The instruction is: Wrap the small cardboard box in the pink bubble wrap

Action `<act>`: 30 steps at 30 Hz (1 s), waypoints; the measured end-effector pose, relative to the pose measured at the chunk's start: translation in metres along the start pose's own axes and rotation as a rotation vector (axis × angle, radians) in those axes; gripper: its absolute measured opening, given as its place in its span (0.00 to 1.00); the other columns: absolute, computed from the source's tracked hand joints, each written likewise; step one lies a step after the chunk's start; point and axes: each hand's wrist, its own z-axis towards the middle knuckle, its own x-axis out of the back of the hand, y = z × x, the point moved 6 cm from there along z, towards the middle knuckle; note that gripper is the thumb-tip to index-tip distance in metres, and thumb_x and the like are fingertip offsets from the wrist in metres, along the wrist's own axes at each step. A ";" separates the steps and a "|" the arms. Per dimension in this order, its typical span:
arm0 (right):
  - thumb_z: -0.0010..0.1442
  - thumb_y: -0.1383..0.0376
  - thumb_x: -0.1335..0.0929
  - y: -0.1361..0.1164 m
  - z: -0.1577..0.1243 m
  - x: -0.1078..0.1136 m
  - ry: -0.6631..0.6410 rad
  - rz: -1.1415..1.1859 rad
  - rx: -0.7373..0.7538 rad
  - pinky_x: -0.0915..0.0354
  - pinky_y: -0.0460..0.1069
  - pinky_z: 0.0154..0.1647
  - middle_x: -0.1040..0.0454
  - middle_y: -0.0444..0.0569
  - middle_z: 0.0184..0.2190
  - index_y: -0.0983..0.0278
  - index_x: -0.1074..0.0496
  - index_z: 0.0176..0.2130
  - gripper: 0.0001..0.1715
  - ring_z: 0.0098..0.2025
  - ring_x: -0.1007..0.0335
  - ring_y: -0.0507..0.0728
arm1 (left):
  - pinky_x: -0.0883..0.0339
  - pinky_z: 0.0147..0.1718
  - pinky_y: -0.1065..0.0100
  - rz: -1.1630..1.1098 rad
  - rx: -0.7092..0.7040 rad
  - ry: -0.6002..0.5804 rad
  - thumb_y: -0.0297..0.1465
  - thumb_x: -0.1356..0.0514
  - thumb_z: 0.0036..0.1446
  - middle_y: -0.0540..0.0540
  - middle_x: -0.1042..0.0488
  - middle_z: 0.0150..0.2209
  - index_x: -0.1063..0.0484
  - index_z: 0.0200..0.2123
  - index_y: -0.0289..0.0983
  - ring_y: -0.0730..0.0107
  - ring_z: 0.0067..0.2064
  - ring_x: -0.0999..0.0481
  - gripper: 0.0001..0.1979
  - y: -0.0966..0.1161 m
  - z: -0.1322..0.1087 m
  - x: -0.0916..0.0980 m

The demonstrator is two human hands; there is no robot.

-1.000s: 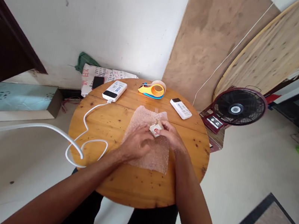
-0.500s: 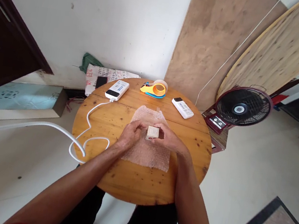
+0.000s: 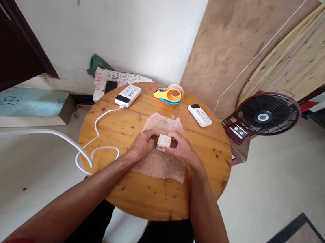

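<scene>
1. The round wooden table (image 3: 144,194) carried everything, with a standing fan (image 3: 264,116) on the floor off its right edge.
2. A sheet of bubble wrap (image 3: 160,164) lay flat in the middle of the table, under both hands; it had not shifted over the last second.
3. The left hand (image 3: 142,145) and the right hand (image 3: 182,149) met above the sheet, fingers curled in and closed on the small box (image 3: 164,142) from either side.
4. A white power bank (image 3: 127,94) sat at the far left of the table, its white cable (image 3: 95,139) looping down toward the near edge.
5. An orange tape dispenser (image 3: 169,94) and a white remote (image 3: 199,116) lay untouched along the far edge, well apart from the hands.
6. The small box had changed most: a second earlier it was tilted, showing a red mark, with the left hand flat on the wrap; now it sat squared between both hands, pale face up, above the middle of the sheet. I judged that the box had been turned and centred on the wrap, with the sheet not yet folded around it.
</scene>
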 end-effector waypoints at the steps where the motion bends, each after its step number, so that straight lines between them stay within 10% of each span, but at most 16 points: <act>1: 0.47 0.58 0.25 0.001 0.001 -0.001 0.002 0.002 0.005 0.38 0.50 0.42 0.27 0.45 0.40 0.61 0.30 0.41 0.22 0.40 0.33 0.56 | 0.32 0.44 0.66 -0.003 0.003 0.000 0.20 0.51 0.45 0.46 0.21 0.37 0.24 0.39 0.34 0.65 0.41 0.24 0.21 0.000 0.000 0.000; 30: 0.49 0.57 0.26 -0.013 -0.008 0.005 -0.068 -0.048 0.071 0.38 0.54 0.50 0.30 0.50 0.49 0.61 0.33 0.51 0.31 0.50 0.34 0.60 | 0.29 0.46 0.66 -0.328 -0.038 -0.071 0.20 0.51 0.44 0.49 0.21 0.40 0.25 0.44 0.36 0.68 0.42 0.23 0.25 0.001 -0.001 -0.007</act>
